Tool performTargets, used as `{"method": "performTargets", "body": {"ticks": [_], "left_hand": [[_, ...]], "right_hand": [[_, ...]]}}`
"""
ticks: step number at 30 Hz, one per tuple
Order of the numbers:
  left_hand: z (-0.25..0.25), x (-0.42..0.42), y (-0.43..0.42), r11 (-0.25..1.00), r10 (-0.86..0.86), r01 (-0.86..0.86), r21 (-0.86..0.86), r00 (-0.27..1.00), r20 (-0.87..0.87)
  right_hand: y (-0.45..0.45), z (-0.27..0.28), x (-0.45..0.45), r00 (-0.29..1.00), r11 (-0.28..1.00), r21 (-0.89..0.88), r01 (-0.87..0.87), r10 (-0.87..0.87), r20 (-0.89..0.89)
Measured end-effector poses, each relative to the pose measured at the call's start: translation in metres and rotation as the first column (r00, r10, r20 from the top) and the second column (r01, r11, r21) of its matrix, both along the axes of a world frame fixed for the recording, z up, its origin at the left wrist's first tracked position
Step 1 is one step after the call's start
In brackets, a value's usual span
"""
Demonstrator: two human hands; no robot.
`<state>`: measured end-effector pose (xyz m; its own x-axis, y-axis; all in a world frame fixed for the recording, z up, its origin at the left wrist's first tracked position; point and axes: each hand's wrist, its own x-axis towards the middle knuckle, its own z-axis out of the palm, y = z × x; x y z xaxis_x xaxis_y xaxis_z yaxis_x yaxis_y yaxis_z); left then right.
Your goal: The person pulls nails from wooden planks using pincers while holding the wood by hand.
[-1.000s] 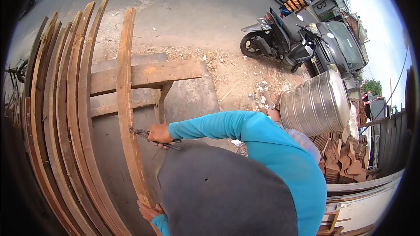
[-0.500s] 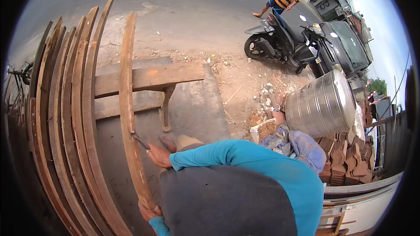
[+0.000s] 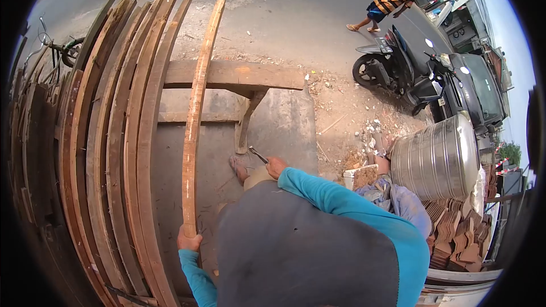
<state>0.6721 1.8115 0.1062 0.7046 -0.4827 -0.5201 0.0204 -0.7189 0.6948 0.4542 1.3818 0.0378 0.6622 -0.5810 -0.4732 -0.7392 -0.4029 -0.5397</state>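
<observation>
My left hand (image 3: 189, 239) is closed round the near end of a long wooden beam (image 3: 196, 111). The beam is marked with pale streaks and slants away from me across a wooden trestle (image 3: 267, 75). My right hand (image 3: 277, 166) grips the handle of a hammer (image 3: 259, 154), held to the right of the beam and apart from it. The hammer's small metal head shows close to the trestle leg (image 3: 245, 125); its exact shape is hard to make out. A foot (image 3: 238, 168) shows below the hammer.
Several long timbers (image 3: 132, 119) lie side by side on the left. To the right are a steel tank (image 3: 435, 156), stacked roof tiles (image 3: 460, 233), and a cloth bundle (image 3: 406, 199). A motorbike (image 3: 392, 65) and a car (image 3: 480, 91) stand farther off. A person (image 3: 392, 0) walks on the road.
My right hand has drawn the hammer off the beam and to the right. The left hand still holds the beam's end. My view has shifted, and the walking person has moved.
</observation>
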Motion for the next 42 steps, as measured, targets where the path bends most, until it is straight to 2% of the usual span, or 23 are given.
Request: {"method": "performTargets", "body": {"ticks": [1, 2, 4, 6, 8, 9, 11, 12, 15, 19, 21, 23, 24, 26, 30, 33, 35, 36, 39, 41, 42], "left_hand": [[0.001, 0.000, -0.003, 0.999, -0.027, 0.027, -0.020, 1.000, -0.003], [0.004, -0.002, -0.004, 1.000, -0.004, 0.004, -0.003, 1.000, 0.027], [0.001, -0.004, -0.003, 1.000, 0.026, -0.026, 0.005, 0.998, 0.058], [-0.006, -0.003, 0.001, 0.999, 0.022, -0.021, -0.029, 0.999, 0.035], [0.011, -0.008, -0.007, 0.998, 0.059, -0.059, -0.004, 0.998, 0.035], [0.019, -0.009, -0.012, 0.995, 0.092, -0.093, 0.028, 0.995, 0.037], [0.028, -0.010, -0.018, 0.994, 0.091, -0.094, 0.047, 0.994, 0.058], [0.029, -0.012, -0.016, 0.993, 0.087, -0.092, 0.070, 0.993, 0.077], [0.018, -0.012, -0.011, 0.996, 0.067, -0.075, 0.050, 0.987, 0.145], [0.029, -0.017, -0.013, 0.993, 0.107, -0.113, 0.037, 0.984, 0.145], [0.022, -0.015, -0.011, 0.992, 0.075, -0.091, 0.085, 0.981, 0.176], [0.018, -0.014, -0.009, 0.994, 0.074, -0.086, 0.060, 0.979, 0.189], [0.018, -0.015, -0.009, 0.997, 0.061, -0.070, 0.039, 0.979, 0.193], [0.021, -0.019, -0.009, 0.994, 0.083, -0.098, 0.056, 0.970, 0.228], [0.029, -0.024, -0.015, 0.988, 0.083, -0.119, 0.100, 0.948, 0.308], [0.024, -0.022, -0.012, 0.989, 0.052, -0.097, 0.111, 0.935, 0.352], [0.027, -0.022, -0.013, 0.986, 0.066, -0.114, 0.125, 0.940, 0.334], [0.030, -0.022, -0.015, 0.985, 0.068, -0.116, 0.132, 0.945, 0.320], [0.040, -0.023, -0.022, 0.971, 0.044, -0.112, 0.209, 0.951, 0.306], [0.042, -0.023, -0.024, 0.967, 0.049, -0.123, 0.225, 0.950, 0.308], [0.043, -0.023, -0.024, 0.964, 0.042, -0.120, 0.238, 0.950, 0.310]], "right_hand": [[0.002, -0.008, -0.016, 0.992, 0.998, -0.017, 0.056, -0.058, -0.115], [0.002, -0.026, -0.036, 0.990, 0.997, -0.033, 0.074, -0.078, -0.116], [0.008, -0.058, -0.076, 0.961, 0.998, 0.009, 0.069, -0.064, -0.268], [0.033, -0.056, -0.101, 0.916, 0.972, -0.043, 0.231, -0.232, -0.326], [0.043, -0.143, -0.160, 0.915, 0.996, -0.018, -0.084, 0.070, -0.398], [0.052, -0.133, -0.163, 0.915, 0.996, -0.021, -0.088, 0.073, -0.398], [0.074, -0.096, -0.162, 0.853, 0.962, 0.185, 0.200, -0.078, -0.515], [0.079, -0.098, -0.168, 0.831, 0.944, 0.198, 0.265, -0.120, -0.543], [0.086, -0.105, -0.179, 0.814, 0.930, 0.171, 0.325, -0.183, -0.551], [0.072, -0.099, -0.185, 0.865, 0.957, 0.073, 0.279, -0.218, -0.451], [0.067, -0.085, -0.177, 0.891, 0.968, 0.025, 0.251, -0.221, -0.397], [0.059, -0.069, -0.167, 0.892, 0.974, 0.051, 0.219, -0.179, -0.415], [0.052, -0.075, -0.169, 0.898, 0.978, 0.051, 0.205, -0.167, -0.406], [0.041, -0.103, -0.185, 0.930, 0.999, 0.051, 0.007, 0.013, -0.367], [0.009, -0.130, -0.212, 0.925, 0.987, 0.104, -0.124, 0.153, -0.348], [-0.011, -0.124, -0.232, 0.932, 0.984, 0.110, -0.143, 0.171, -0.321], [-0.021, -0.124, -0.252, 0.967, 0.997, 0.051, -0.063, 0.074, -0.246], [-0.026, -0.127, -0.264, 0.965, 0.995, 0.053, -0.083, 0.094, -0.247], [-0.045, -0.135, -0.281, 0.949, 0.999, 0.016, -0.047, 0.050, -0.312], [-0.048, -0.120, -0.294, 0.920, 0.998, 0.035, 0.046, -0.029, -0.392], [-0.049, -0.114, -0.300, 0.919, 0.999, 0.040, 0.034, -0.016, -0.394]]}}
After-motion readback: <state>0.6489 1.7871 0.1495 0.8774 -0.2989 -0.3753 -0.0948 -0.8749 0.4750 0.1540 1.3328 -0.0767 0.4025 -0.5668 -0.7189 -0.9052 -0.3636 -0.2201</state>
